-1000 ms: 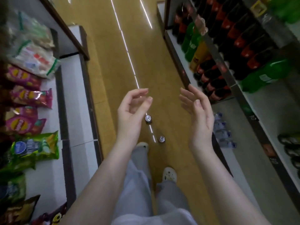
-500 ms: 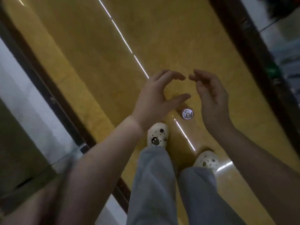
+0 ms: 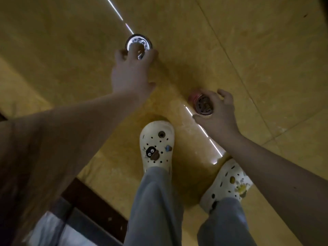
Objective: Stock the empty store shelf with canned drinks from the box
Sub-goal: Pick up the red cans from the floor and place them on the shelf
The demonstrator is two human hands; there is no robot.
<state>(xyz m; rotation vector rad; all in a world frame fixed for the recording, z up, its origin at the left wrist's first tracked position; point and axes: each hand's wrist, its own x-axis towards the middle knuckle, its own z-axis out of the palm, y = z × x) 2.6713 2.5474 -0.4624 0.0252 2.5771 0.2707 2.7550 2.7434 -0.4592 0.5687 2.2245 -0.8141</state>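
Two drink cans stand on the yellow floor ahead of my feet. The far can [image 3: 138, 41] shows a bright silver lid. My left hand [image 3: 132, 71] reaches over it with fingers spread, fingertips on the lid's near rim. The near can [image 3: 203, 103] has a red side and a dark lid. My right hand [image 3: 217, 114] is wrapped around it, thumb on the near side and fingers on the far side. No box or empty shelf is in view.
My two feet in white clogs [image 3: 157, 144] [image 3: 229, 183] stand just behind the cans. A dark shelf base [image 3: 92, 205] runs along the lower left. A bright light strip is reflected across the floor [image 3: 248, 50] between the cans.
The view has tipped down from the aisle to the floor. Both hands dropped from chest height to the cans; the right one closed around the near can, the left one reached the far can.
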